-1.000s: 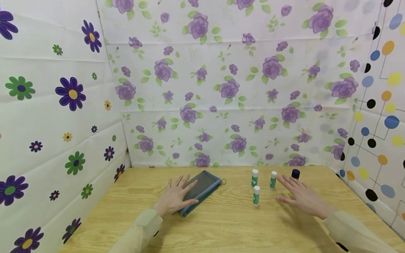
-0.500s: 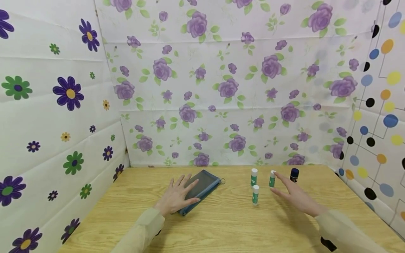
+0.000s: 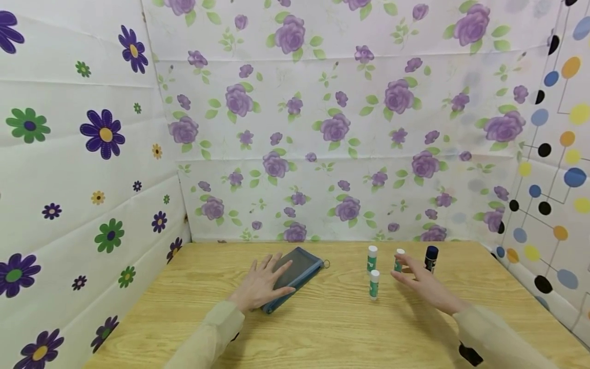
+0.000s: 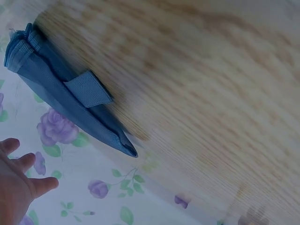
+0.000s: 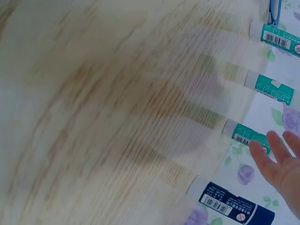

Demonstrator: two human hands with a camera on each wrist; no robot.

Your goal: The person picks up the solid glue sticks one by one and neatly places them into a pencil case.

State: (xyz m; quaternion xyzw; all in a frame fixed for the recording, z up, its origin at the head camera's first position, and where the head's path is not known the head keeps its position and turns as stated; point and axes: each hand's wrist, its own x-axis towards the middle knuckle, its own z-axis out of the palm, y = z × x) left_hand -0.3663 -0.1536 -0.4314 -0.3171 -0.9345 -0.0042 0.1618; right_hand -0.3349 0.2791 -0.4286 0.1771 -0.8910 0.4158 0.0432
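Note:
My left hand (image 3: pixel 260 284) is spread, palm down, over the near left end of a dark blue mesh zip pouch (image 3: pixel 295 271) that lies on the table. In the left wrist view the fingers (image 4: pixel 44 185) are apart, and the pouch (image 4: pixel 77 93) stands beyond them with a fabric tab on its side. My right hand (image 3: pixel 426 287) reaches toward a green glue stick (image 3: pixel 398 261) with a white cap, fingers slightly bent and partly covering it. In the right wrist view a fingertip (image 5: pixel 258 149) overlaps that glue stick (image 5: pixel 241 133), with thumb and fingers not closed around it.
Two more green glue sticks, a rear one (image 3: pixel 371 260) and a front one (image 3: pixel 374 285), stand upright left of the right hand. A dark blue glue stick (image 3: pixel 430 259) stands behind it. Flowered cloth (image 3: pixel 322 154) hangs behind the wooden table (image 3: pixel 322 333).
My right hand has moved left from beside the dark blue glue stick to the green one, its fingers bending a little. The left hand stays over the pouch.

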